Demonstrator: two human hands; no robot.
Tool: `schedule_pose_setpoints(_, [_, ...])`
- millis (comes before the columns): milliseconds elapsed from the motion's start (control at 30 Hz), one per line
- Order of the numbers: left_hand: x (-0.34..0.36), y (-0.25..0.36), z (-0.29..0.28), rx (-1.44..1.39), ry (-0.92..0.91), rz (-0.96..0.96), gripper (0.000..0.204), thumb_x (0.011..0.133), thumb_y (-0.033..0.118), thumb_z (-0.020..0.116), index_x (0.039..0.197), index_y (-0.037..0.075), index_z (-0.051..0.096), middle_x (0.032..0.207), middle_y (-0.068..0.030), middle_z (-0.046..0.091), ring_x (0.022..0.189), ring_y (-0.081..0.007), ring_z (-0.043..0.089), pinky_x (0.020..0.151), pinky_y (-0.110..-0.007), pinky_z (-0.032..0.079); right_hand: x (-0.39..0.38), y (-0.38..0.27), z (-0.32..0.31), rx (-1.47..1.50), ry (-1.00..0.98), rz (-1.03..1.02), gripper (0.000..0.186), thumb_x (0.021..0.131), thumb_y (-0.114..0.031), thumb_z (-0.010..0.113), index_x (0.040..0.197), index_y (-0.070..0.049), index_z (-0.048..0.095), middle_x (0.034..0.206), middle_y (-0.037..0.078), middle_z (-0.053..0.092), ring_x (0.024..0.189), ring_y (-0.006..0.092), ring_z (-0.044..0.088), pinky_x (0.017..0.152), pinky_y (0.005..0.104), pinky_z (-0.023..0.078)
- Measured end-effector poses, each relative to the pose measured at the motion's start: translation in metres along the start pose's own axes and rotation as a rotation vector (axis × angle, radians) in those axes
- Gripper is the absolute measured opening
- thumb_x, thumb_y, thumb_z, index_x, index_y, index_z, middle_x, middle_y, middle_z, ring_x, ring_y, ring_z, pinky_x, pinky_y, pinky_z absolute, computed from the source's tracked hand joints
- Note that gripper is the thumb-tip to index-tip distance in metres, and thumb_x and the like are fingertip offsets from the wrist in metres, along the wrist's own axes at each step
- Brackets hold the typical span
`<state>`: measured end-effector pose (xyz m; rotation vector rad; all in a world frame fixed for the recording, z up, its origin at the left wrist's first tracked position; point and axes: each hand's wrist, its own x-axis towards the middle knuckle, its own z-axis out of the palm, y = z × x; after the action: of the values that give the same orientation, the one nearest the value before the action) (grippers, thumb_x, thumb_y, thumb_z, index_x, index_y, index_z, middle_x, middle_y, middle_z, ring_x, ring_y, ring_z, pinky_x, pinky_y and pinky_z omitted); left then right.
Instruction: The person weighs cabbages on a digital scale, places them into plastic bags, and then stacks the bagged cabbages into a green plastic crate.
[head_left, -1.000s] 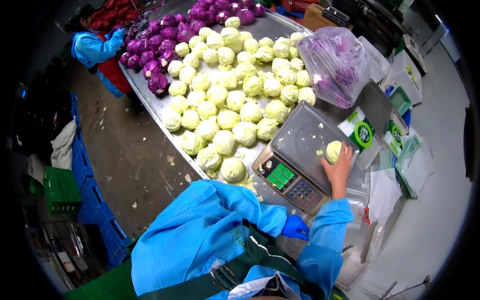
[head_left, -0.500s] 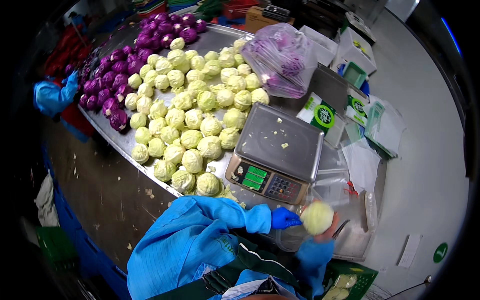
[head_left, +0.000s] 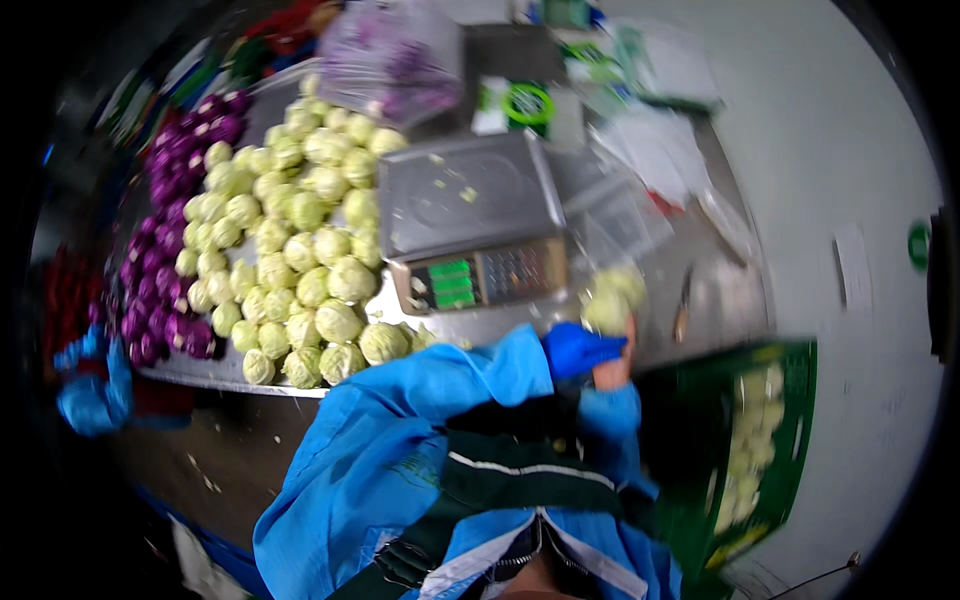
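A pale green cabbage (head_left: 612, 298), smeared by motion, sits above my hands in front of the scale's right end. My bare right hand (head_left: 614, 368) is closed on its lower side. My blue-gloved left hand (head_left: 582, 350) lies against the right hand just under the cabbage, its fingers pressed together and pointing right; whatever they pinch is hidden. Behind the left hand stands a weighing scale (head_left: 470, 195) with leaf scraps on its plate and a lit green display. A knife (head_left: 682, 318) with a wooden handle lies on the metal table to the right of the cabbage.
Many pale cabbages (head_left: 300, 240) and purple cabbages (head_left: 165, 250) cover the table's left. A clear bag of purple cabbages (head_left: 390, 55) stands behind. Plastic bags (head_left: 620, 215) lie right of the scale. A green crate (head_left: 800, 430) holds wrapped cabbages. Another person's blue sleeve (head_left: 95, 400) is far left.
The view has swung right, bringing the green crate fully in and shifting the table leftward. My left hand has come closer to the right hand, beneath the cabbage. The knife now shows plainly.
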<state>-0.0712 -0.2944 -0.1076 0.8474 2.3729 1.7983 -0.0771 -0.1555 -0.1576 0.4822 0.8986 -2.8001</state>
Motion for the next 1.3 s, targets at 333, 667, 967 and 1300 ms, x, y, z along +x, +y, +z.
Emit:
schedule_pose_setpoints(333, [-0.003, -0.001, 0.017, 0.087, -0.132, 0.120, 0.027, 0.093, 0.021, 0.057, 0.118, 0.017, 0.067, 0.099, -0.0140, 0.069, 0.083, -0.0301, 0.069, 0.072, -0.033, 0.053, -0.018, -0.007, -0.010, -0.702, -0.136, -0.244, 0.057, 0.091, -0.009, 0.055, 0.145, -0.008, 0.036, 0.125, 0.015, 0.054, 0.110, 0.0220, 0.055, 0.090, 0.0290, 0.047])
schedule_pose_setpoints(667, [0.008, 0.031, 0.012, -0.072, -0.245, 0.157, 0.025, 0.093, 0.016, 0.057, 0.114, 0.011, 0.069, 0.089, -0.0119, 0.071, 0.075, -0.0233, 0.069, 0.070, -0.029, 0.054, 0.064, 0.029, -0.023, -0.608, 0.163, -0.570, 0.037, 0.090, -0.015, 0.064, 0.119, 0.004, 0.055, 0.113, 0.017, 0.056, 0.102, 0.0219, 0.058, 0.090, 0.0334, 0.050])
schedule_pose_setpoints(967, [-0.021, 0.033, 0.008, -0.181, -0.312, -0.093, 0.028, 0.090, 0.007, 0.062, 0.118, 0.008, 0.066, 0.097, -0.0117, 0.071, 0.086, -0.0188, 0.069, 0.079, -0.028, 0.053, 0.004, -0.045, -0.002, -0.562, 0.308, -0.501, 0.038, 0.096, -0.012, 0.055, 0.129, 0.004, 0.047, 0.125, 0.013, 0.051, 0.109, 0.0210, 0.055, 0.089, 0.0340, 0.052])
schedule_pose_setpoints(1300, [-0.033, 0.042, 0.038, -0.198, -1.124, -0.191, 0.040, 0.088, 0.022, 0.067, 0.127, 0.019, 0.060, 0.102, -0.0154, 0.069, 0.090, -0.0233, 0.069, 0.083, -0.032, 0.052, -0.197, 0.014, -0.120, -1.126, 0.703, -0.503, 0.045, 0.084, -0.010, 0.068, 0.126, -0.003, 0.053, 0.119, 0.012, 0.056, 0.101, 0.0226, 0.058, 0.080, 0.0343, 0.050])
